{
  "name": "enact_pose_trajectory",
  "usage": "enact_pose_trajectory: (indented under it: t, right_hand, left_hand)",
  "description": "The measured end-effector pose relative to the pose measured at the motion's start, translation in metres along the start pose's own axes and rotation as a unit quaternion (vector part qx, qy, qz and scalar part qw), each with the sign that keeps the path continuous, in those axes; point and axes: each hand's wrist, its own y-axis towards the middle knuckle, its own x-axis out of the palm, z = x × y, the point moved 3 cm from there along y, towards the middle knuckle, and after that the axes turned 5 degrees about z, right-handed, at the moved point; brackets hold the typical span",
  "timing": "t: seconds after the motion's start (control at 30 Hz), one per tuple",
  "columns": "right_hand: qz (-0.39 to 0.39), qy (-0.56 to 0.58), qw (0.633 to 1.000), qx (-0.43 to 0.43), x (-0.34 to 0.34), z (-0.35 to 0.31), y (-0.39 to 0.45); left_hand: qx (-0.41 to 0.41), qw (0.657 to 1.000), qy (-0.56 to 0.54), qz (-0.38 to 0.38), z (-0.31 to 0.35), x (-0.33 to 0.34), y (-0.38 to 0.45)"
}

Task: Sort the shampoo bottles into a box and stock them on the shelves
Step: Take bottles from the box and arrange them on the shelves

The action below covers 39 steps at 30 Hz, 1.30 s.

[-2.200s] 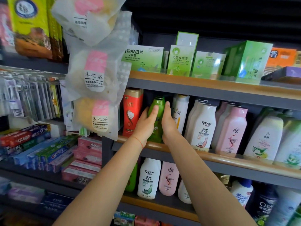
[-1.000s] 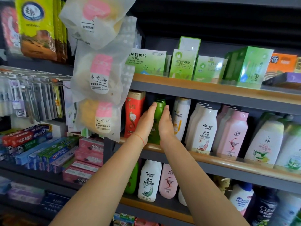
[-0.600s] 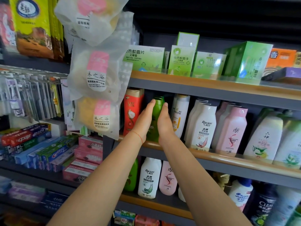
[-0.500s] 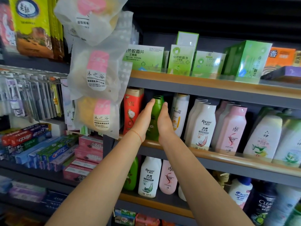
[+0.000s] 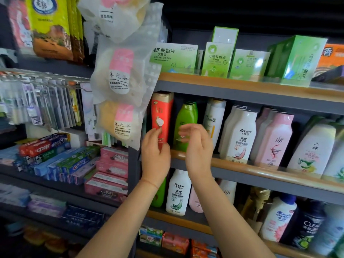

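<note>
Both hands hang in front of the middle shelf with fingers loosely curled and nothing in them: the left hand (image 5: 155,155), a thin red string at its wrist, sits before the lower part of the tall red shampoo bottle with a gold cap (image 5: 161,116), and the right hand (image 5: 197,148) is raised just to the right of it, its fingers blurred, in front of the slim green plastic shampoo bottle (image 5: 185,123). That green bottle stands upright on the grey shelf with a wooden front edge (image 5: 260,168), between the red bottle and a white bottle with a gold stripe (image 5: 214,118); neither hand touches it. Further right on the same shelf stand white Raclen bottles (image 5: 242,135) and pale pink bottles (image 5: 275,138). Green cardboard boxes (image 5: 217,58) line the shelf above, and translucent bags with pink labels (image 5: 121,71) hang at the left over stacked toothpaste cartons (image 5: 61,157)
</note>
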Motion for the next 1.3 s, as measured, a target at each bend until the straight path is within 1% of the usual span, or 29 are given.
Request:
enact_pose_trajectory:
  t: [0.1,0.17,0.23,0.33,0.4,0.43,0.5,0.53,0.57,0.6,0.67,0.77,0.9,1.0,1.07,1.13,1.2,1.23,1.3]
  right_hand:
    - [-0.101,0.021,0.991,0.087,0.018,0.011,-0.009]
    - [-0.148,0.005,0.982,0.113,0.026,0.02,-0.013]
    - [-0.179,0.001,0.975,0.132,0.031,0.028,-0.013]
    - [-0.19,-0.015,0.969,0.155,0.032,0.031,-0.011]
    - [-0.163,-0.018,0.975,0.153,0.027,0.03,-0.01]
    - [-0.128,-0.013,0.982,0.141,0.021,0.027,-0.009]
    - [-0.034,-0.045,0.996,0.07,0.002,0.019,-0.002]
    - [0.003,-0.089,0.996,0.025,-0.008,0.017,0.004]
    - [0.025,-0.137,0.99,-0.008,-0.016,0.015,0.01]
    - [0.028,-0.183,0.982,-0.024,-0.021,0.017,0.018]
    - [-0.015,-0.25,0.968,-0.014,-0.024,0.026,0.031]
    - [-0.074,-0.305,0.949,0.013,-0.022,0.037,0.04]
    - [-0.081,-0.313,0.946,0.025,-0.024,0.039,0.044]
    - [-0.086,-0.321,0.943,0.019,-0.024,0.039,0.046]
    - [-0.092,-0.326,0.941,0.014,-0.025,0.038,0.047]
    - [-0.076,-0.308,0.948,0.002,-0.03,0.033,0.045]
    - [-0.023,-0.249,0.968,-0.008,-0.042,0.024,0.042]
    - [-0.003,-0.21,0.978,0.001,-0.047,0.02,0.041]
    - [-0.011,-0.146,0.988,0.041,-0.055,0.015,0.038]
  left_hand:
    - [-0.004,0.997,0.052,-0.062,-0.016,0.003,-0.001]
    - [-0.007,0.993,0.081,-0.087,-0.023,0.002,0.001]
    - [-0.009,0.989,0.105,-0.106,-0.025,0.001,0.002]
    - [-0.006,0.984,0.129,-0.121,-0.024,-0.002,0.004]
    - [-0.004,0.983,0.137,-0.122,-0.023,-0.004,0.004]
    - [-0.002,0.983,0.139,-0.117,-0.021,-0.005,0.003]
    - [0.026,0.986,0.141,-0.088,-0.014,-0.007,-0.001]
    - [0.059,0.986,0.142,-0.069,-0.009,-0.007,-0.004]
    - [0.099,0.983,0.145,-0.055,-0.004,-0.005,-0.006]
    - [0.134,0.978,0.149,-0.049,0.001,-0.002,-0.007]
    - [0.171,0.971,0.154,-0.066,0.008,0.008,-0.008]
    - [0.164,0.97,0.148,-0.098,0.014,0.02,-0.009]
    - [0.133,0.974,0.144,-0.115,0.012,0.026,-0.007]
    - [0.12,0.974,0.136,-0.138,0.013,0.029,-0.008]
    - [0.122,0.974,0.136,-0.132,0.013,0.029,-0.009]
    - [0.138,0.978,0.123,-0.098,0.014,0.027,-0.011]
    - [0.128,0.988,0.044,-0.072,0.025,0.028,-0.013]
    - [0.104,0.991,-0.012,-0.081,0.032,0.031,-0.014]
    - [0.056,0.987,-0.106,-0.111,0.046,0.039,-0.017]
